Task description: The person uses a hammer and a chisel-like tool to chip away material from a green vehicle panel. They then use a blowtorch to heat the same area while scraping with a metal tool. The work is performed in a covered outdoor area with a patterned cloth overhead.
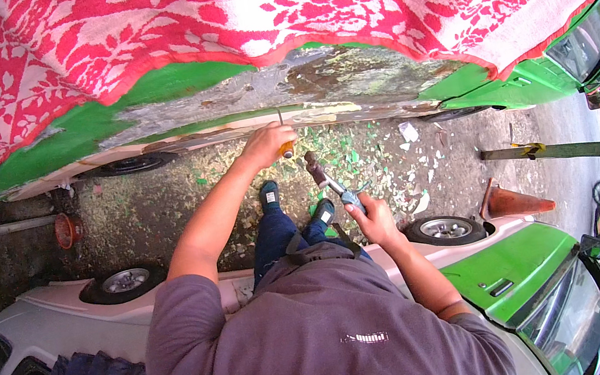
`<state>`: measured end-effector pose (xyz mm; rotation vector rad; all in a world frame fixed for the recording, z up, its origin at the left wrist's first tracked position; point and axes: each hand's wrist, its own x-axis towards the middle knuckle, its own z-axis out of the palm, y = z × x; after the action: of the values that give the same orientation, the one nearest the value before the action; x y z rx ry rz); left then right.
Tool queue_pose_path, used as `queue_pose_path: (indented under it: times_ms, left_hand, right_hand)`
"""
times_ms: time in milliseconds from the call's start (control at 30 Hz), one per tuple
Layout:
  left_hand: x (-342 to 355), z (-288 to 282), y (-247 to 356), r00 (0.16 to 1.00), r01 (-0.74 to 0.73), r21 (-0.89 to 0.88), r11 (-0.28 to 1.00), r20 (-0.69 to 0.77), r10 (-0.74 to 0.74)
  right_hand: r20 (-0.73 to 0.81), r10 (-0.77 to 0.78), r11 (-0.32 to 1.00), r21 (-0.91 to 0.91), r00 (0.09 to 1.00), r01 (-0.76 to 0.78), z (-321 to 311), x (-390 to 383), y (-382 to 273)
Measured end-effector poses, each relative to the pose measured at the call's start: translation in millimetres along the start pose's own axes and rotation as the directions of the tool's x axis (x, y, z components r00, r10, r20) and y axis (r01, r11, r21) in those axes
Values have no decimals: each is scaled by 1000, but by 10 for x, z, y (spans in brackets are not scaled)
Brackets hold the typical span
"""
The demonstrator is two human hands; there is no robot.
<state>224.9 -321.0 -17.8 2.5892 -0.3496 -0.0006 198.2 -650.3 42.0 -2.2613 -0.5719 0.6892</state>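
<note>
Now: orange-handled chisel (284, 142) gripped in closed L hand (265, 146), tip against stripped green car panel (315, 80); grey metal hammer (330, 181) clenched in R hand (371, 216).

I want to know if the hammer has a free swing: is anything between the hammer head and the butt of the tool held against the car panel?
Nothing visible does. The right hand holds the hammer with its head just right of the yellow-handled tool, which the left hand presses against the stripped panel. Only open air lies between them.
</note>
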Motion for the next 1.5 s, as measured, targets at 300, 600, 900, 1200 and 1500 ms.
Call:
queue_pose_path:
  times_ms: [300, 600, 900, 1200, 1500]
  left_hand:
    - [171, 40, 22, 996, -16, -66, 998, -86, 10]
    - [158, 143, -78, 997, 40, -102, 994, -63, -47]
    - [63, 0, 71, 991, 46, -78, 996, -121, -55]
    - [250, 225, 196, 994, -60, -137, 989, -100, 46]
    - [605, 440, 143, 997, -72, -138, 988, 3, 73]
  right_hand:
    - [-52, 23, 998, -50, 998, -26, 177, 162, 51]
    - [-30, -36, 997, -68, 999, 34, 260, 323, 25]
    - [-20, -37, 996, 77, 999, 38, 52, 42, -49]
    - [-108, 28, 992, 121, 994, -15, -24, -64, 189]
    - [-231, 89, 979, 200, 969, -43, 32, -205, 593]
